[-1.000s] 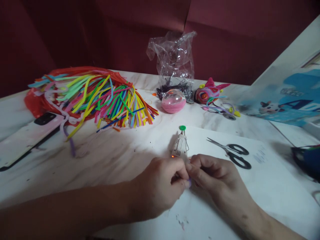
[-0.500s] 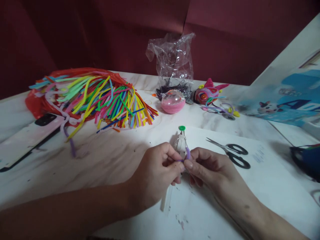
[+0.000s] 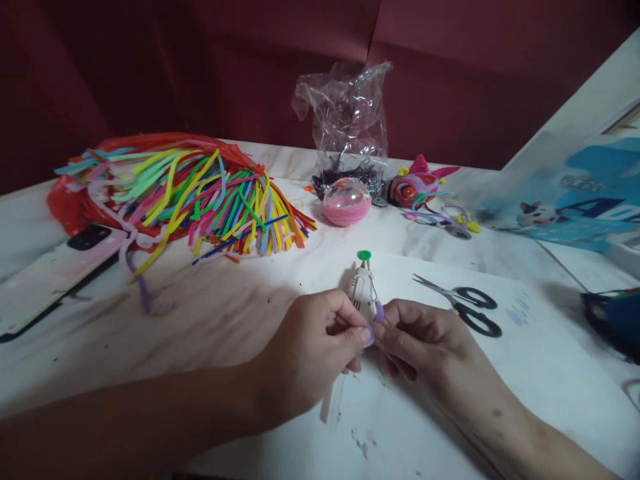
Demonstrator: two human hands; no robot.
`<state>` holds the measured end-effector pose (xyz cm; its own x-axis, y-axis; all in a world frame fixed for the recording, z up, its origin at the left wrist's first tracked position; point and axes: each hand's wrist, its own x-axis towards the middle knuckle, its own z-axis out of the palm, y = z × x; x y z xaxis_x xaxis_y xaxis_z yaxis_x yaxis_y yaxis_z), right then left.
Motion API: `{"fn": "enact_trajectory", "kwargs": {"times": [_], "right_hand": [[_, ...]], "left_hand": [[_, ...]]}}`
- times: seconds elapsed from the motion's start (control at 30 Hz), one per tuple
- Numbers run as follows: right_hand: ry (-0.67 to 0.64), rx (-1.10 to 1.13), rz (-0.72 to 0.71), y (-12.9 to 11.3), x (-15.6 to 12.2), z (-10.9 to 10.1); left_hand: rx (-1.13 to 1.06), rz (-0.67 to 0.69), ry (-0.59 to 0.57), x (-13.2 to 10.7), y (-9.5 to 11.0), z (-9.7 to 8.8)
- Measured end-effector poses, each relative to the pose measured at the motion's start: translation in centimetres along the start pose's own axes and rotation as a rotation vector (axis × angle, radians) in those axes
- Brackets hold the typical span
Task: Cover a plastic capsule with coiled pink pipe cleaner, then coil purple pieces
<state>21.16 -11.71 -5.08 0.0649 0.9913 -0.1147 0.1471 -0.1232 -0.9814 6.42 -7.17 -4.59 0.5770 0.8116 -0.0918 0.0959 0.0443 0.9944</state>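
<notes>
My left hand (image 3: 315,347) and my right hand (image 3: 425,340) meet fingertip to fingertip over a white paper sheet (image 3: 500,373). Both are closed in a pinch on a small bent purple pipe cleaner piece (image 3: 376,319). Just behind the fingers lies a small white glue gun (image 3: 361,288) with a green tip, its glue stick (image 3: 333,400) poking out below my left hand. Black-handled scissors (image 3: 463,303) lie on the sheet to the right of my right hand.
A heap of coloured pipe cleaners (image 3: 200,200) on a red bag lies at the back left, a phone (image 3: 55,273) beside it. At the back stand a clear plastic bag (image 3: 347,127), a pink ball (image 3: 347,202) and a pipe-cleaner unicorn figure (image 3: 420,187). A printed box (image 3: 575,193) stands at the right.
Both hands moved up from the near part of the sheet towards the glue gun, still pinching the purple piece; the piece now shows above the fingertips.
</notes>
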Motion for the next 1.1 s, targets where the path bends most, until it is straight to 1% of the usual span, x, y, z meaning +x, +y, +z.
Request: {"fn": "enact_trajectory", "kwargs": {"times": [0.1, 0.2, 0.33, 0.43, 0.53, 0.63, 0.73, 0.87, 0.93, 1.0, 1.03, 1.1], "right_hand": [[0.007, 0.008, -0.019, 0.5, 0.0, 0.0], [0.006, 0.008, 0.012, 0.3, 0.0, 0.0], [-0.07, 0.01, 0.067, -0.2, -0.1, -0.1], [-0.126, 0.056, 0.037, -0.3, -0.1, -0.2], [-0.159, 0.107, 0.023, -0.1, 0.1, -0.4], [-0.205, 0.164, 0.034, 0.1, 0.3, -0.6], [-0.259, 0.188, 0.05, 0.0, 0.4, -0.8], [-0.313, 0.14, 0.025, -0.2, 0.6, -0.7], [-0.336, 0.092, 0.01, -0.2, 0.8, -0.7], [-0.335, 0.044, 0.008, -0.2, 0.9, -0.9], [-0.32, 0.03, 0.008, -0.2, 1.0, -1.0], [-0.262, 0.049, -0.002, -0.2, 1.1, -1.4]], "left_hand": [[0.075, 0.029, -0.004, -0.1, -0.2, 0.0], [0.138, 0.047, -0.001, -0.1, -0.5, -0.1], [0.185, 0.075, -0.033, -0.1, -1.1, -0.2], [0.22, 0.131, -0.03, -0.1, -1.2, -0.3], [0.308, 0.194, -0.038, -0.2, -0.8, -0.5], [0.349, 0.256, -0.085, -0.5, -0.1, -0.8], [0.351, 0.297, -0.158, -0.7, 0.4, -1.0], [0.441, 0.318, -0.228, -0.4, 0.4, -1.3], [0.473, 0.33, -0.296, 0.0, 0.5, -1.4], [0.494, 0.346, -0.379, 0.5, 0.9, -1.6], [0.52, 0.345, -0.402, 0.8, 1.1, -1.6], [0.577, 0.336, -0.362, 1.4, 1.5, -1.6]]}}
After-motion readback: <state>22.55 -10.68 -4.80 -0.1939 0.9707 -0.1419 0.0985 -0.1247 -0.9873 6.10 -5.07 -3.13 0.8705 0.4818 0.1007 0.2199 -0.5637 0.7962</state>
